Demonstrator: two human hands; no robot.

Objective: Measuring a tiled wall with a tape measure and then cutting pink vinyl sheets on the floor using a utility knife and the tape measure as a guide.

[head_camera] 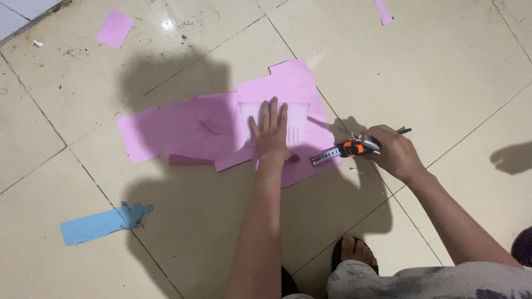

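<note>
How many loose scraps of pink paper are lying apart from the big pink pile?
2: a square pink paper scrap on the floor tiles at upper left, and a narrow pink paper strip at the top edge, partly cut off. Others may lie outside view.

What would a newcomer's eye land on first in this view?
The pink paper sheets spread across the tiled floor mid-frame, with the left hand pressed flat on a pale template on top of them. Just right of that, the right hand holds an orange-and-black tape measure; a blue scrap lies lower left.

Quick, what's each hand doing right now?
Left hand: open, flat on the pale template over the pink paper.
Right hand: closed around the orange utility knife.
</note>
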